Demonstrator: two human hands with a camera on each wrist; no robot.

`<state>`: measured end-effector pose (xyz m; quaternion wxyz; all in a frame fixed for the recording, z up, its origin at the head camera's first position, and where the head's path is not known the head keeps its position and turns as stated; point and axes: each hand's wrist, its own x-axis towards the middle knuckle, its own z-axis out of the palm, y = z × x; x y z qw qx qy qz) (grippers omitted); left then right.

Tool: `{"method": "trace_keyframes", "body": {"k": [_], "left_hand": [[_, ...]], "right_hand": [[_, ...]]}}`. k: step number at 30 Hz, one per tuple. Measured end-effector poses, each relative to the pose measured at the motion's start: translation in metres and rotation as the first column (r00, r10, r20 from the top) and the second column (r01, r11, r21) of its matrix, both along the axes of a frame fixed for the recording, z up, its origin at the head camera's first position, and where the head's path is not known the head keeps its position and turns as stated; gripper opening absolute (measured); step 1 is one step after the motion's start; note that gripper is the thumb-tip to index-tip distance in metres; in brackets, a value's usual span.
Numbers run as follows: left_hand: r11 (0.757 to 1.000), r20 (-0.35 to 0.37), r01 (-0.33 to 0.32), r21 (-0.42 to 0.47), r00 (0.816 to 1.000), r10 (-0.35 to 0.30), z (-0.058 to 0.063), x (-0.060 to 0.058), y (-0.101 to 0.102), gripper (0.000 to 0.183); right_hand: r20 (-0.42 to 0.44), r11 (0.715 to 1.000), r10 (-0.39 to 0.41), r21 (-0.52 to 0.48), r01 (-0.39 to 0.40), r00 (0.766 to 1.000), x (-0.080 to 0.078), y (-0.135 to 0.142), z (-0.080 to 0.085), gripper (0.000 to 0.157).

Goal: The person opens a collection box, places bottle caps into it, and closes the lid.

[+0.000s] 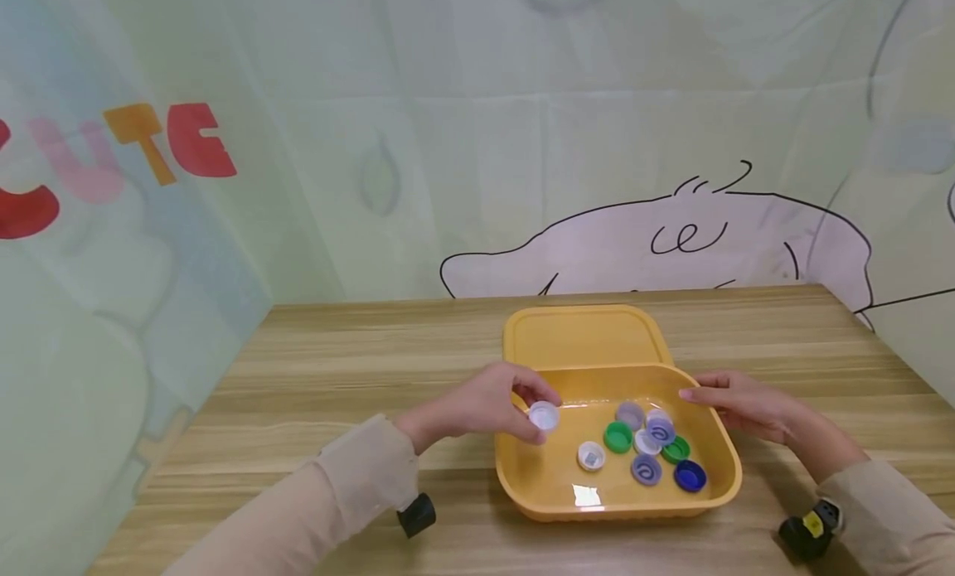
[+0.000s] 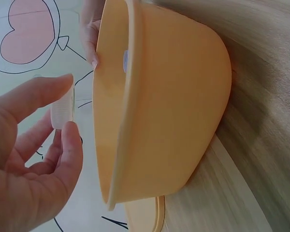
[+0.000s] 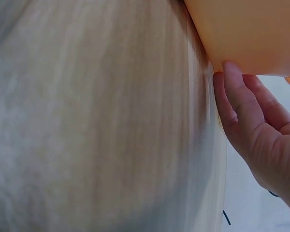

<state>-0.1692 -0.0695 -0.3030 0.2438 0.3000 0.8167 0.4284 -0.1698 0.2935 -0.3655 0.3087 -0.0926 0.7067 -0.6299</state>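
In the head view my left hand (image 1: pixel 481 404) is over the left side of a yellow plastic box (image 1: pixel 525 476). Between thumb and fingers it pinches a white bottle cap (image 1: pixel 544 416), also seen edge-on as a ribbed cap (image 2: pixel 63 110) in the left wrist view. My right hand (image 1: pixel 753 406) holds the box's right rim, thumb over the edge; its fingers (image 3: pixel 244 99) press the outer wall. Inside lie several loose caps: a white cap (image 1: pixel 591 456) on the left, green caps (image 1: pixel 618 437), purple caps (image 1: pixel 646 469) and a dark blue cap (image 1: pixel 690 476).
A yellow lid (image 1: pixel 585 336) lies flat just behind the box. All this rests on a wood-grain table (image 1: pixel 358 352). A printed cloth backdrop (image 1: pixel 418 145) stands along the table's far edge. Black wrist devices (image 1: pixel 809 530) are on both sleeves.
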Motion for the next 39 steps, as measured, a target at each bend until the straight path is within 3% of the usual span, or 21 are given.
{"method": "trace_keyframes", "body": {"k": [13,20,28,39], "left_hand": [[0.996,-0.033,0.071,-0.047,0.997,-0.073,0.007,-0.007,0.027,0.031],[0.987,-0.041,0.135,-0.085,0.990,-0.138,0.003,-0.011,0.045,0.032],[0.979,-0.021,0.158,-0.128,0.987,-0.161,0.002,-0.014,0.059,0.032],[0.959,-0.034,0.242,-0.146,0.968,-0.249,0.003,-0.019,0.070,0.034]], "right_hand": [[-0.013,1.000,-0.009,0.006,0.009,1.000,0.001,0.001,0.000,0.045],[-0.014,1.000,0.002,-0.015,-0.003,1.000,0.002,-0.001,0.000,0.042],[-0.016,1.000,0.009,-0.020,-0.009,1.000,0.001,0.000,0.000,0.041],[-0.008,1.000,-0.008,0.002,0.008,1.000,0.001,-0.001,0.001,0.049]]}}
